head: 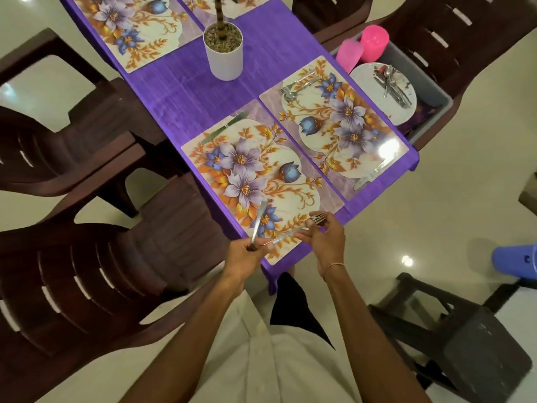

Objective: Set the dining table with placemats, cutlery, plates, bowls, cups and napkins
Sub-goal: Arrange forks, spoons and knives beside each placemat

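Fork (291, 233), right hand (325, 242); spoon (259, 221), left hand (247, 260)

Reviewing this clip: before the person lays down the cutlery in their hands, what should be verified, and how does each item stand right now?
1. Right hand has a grip on the fork: ok.
2. Left hand has a grip on the second utensil: ok. Whether it is a spoon: cannot tell.
3. Near placemat already has its knife at the far end: ok.
4. Near end of that placemat free of cutlery: ok where visible, though the hands hide part.
5. Plate and pink cups set out: not ok, they sit in the grey bin.
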`<action>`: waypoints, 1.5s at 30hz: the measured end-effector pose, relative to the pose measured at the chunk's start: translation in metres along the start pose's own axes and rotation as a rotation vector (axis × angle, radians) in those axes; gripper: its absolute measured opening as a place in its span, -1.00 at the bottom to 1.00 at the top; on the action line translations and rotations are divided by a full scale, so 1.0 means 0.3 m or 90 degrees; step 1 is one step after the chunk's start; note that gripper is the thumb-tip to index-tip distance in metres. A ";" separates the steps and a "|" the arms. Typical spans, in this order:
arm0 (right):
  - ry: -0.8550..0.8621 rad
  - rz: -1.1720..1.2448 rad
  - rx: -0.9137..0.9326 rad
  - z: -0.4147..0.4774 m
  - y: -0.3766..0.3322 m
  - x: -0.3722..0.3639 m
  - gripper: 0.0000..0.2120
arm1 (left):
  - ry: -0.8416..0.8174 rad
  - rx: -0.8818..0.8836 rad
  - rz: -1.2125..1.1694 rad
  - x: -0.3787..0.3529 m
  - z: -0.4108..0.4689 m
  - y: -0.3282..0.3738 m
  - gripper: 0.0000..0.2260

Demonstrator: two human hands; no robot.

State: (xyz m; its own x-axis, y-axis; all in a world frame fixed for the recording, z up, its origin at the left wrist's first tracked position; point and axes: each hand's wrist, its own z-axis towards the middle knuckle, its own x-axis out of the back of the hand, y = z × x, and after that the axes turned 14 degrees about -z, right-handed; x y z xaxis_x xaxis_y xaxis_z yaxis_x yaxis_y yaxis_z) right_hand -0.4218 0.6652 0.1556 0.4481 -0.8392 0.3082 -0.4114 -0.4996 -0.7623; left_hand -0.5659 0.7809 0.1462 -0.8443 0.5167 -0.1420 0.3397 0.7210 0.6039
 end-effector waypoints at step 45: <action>-0.145 -0.594 0.213 0.490 0.061 0.199 -0.81 | 0.363 -0.019 0.130 -0.286 0.193 -0.252 -0.85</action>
State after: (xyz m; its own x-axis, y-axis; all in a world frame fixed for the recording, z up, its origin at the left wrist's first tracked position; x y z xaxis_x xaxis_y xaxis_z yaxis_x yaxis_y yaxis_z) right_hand -0.2859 0.6376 0.0765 0.6317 -0.0665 0.7723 0.4071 -0.8194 -0.4035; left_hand -0.4951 0.7087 0.0674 -0.8554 0.3080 0.4165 0.5130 0.6156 0.5982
